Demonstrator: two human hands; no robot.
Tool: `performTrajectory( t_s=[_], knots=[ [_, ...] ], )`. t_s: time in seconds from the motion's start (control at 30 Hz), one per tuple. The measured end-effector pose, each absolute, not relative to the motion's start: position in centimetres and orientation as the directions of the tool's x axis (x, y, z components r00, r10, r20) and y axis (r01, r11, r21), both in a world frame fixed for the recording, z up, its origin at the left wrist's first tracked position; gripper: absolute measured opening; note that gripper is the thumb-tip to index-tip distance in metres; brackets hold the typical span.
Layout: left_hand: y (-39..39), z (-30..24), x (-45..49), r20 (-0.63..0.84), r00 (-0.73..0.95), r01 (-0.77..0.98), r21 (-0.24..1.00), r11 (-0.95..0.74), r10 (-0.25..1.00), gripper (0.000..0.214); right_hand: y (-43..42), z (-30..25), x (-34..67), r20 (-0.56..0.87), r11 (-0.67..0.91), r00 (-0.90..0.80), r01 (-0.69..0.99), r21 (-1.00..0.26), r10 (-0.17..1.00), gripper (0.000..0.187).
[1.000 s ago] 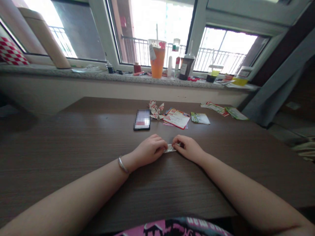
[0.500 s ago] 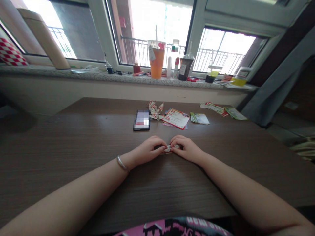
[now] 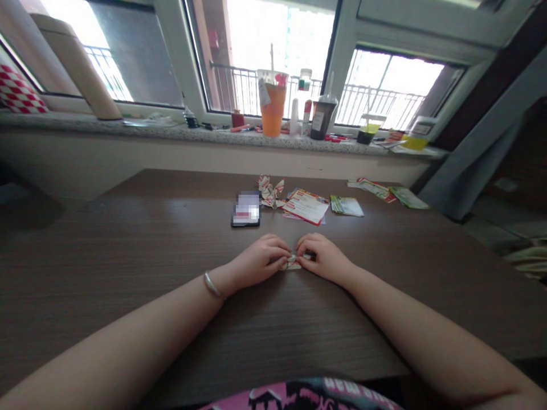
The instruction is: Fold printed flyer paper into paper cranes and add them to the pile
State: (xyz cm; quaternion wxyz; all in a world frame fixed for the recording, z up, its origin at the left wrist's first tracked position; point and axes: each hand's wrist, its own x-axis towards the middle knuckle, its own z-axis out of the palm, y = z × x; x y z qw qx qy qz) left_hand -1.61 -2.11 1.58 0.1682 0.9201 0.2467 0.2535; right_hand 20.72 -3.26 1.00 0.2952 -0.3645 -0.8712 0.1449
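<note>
A small folded piece of paper (image 3: 291,264), pale with reddish marks, lies low over the table between my two hands. My left hand (image 3: 265,257), with a silver bangle (image 3: 212,284) at the wrist, pinches its left side between thumb and fingers. From the right, my right hand (image 3: 321,256) pinches the other side with curled fingers. Fingertips cover much of the paper, so its full shape is hidden. Beyond the hands, several folded paper figures (image 3: 270,192) with red stripes stand beside a phone (image 3: 247,209).
Printed cards (image 3: 306,206) lie past my hands, with a smaller stack (image 3: 347,206) to their right and more cards (image 3: 376,189) at the far right. Along the windowsill (image 3: 162,133) stand an orange drink cup (image 3: 272,105), a dark cup (image 3: 322,118) and a tall tan cylinder (image 3: 79,68).
Both hands have shifted very slightly. More of the paper's near flap now shows below the fingertips, lying flatter toward me. The other things have stayed put.
</note>
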Motion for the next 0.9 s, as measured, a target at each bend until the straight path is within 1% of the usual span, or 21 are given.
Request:
performTrajectory(
  t_s=[0.13, 0.23, 0.33, 0.43, 0.57, 0.7, 0.8, 0.9],
  knots=[
    [-2.1, 1.6, -1.5, 0.384, 0.769, 0.378, 0.37, -0.849, 0.51, 0.02, -3.6, 1.5, 20.5, 0.366, 0.682, -0.579, 0.657, -0.32, 0.729, 0.002],
    [-2.2, 1.8, -1.4, 0.387, 0.781, 0.383, 0.323, -0.865, 0.49, 0.022, -4.1, 2.0, 20.2, 0.338, 0.671, -0.599, 0.724, -0.159, 0.726, 0.003],
    [-2.3, 1.8, -1.3, 0.375, 0.789, 0.407, 0.273, -0.872, 0.486, 0.022, -4.4, 2.3, 19.9, 0.331, 0.691, -0.652, 0.723, -0.001, 0.682, 0.007],
    [-2.5, 1.8, -1.4, 0.357, 0.793, 0.437, 0.234, -0.869, 0.495, 0.023, -4.7, 2.4, 19.8, 0.321, 0.696, -0.681, 0.713, 0.087, 0.658, 0.011],
    [-2.7, 1.9, -1.4, 0.342, 0.796, 0.462, 0.19, -0.866, 0.5, 0.023, -4.9, 2.7, 19.8, 0.28, 0.718, -0.718, 0.685, 0.123, 0.637, 0.012],
    [-2.7, 1.9, -1.4, 0.338, 0.802, 0.469, 0.155, -0.87, 0.492, 0.023, -5.3, 3.0, 19.8, 0.239, 0.717, -0.727, 0.682, 0.146, 0.643, 0.014],
    [-2.7, 1.9, -1.4, 0.346, 0.8, 0.474, 0.135, -0.87, 0.489, 0.021, -5.5, 3.2, 19.6, 0.235, 0.692, -0.702, 0.708, 0.137, 0.672, 0.016],
    [-2.6, 1.8, -1.3, 0.353, 0.8, 0.47, 0.135, -0.872, 0.485, 0.021, -5.6, 3.1, 19.4, 0.233, 0.642, -0.643, 0.761, 0.091, 0.73, 0.019]
  ],
)
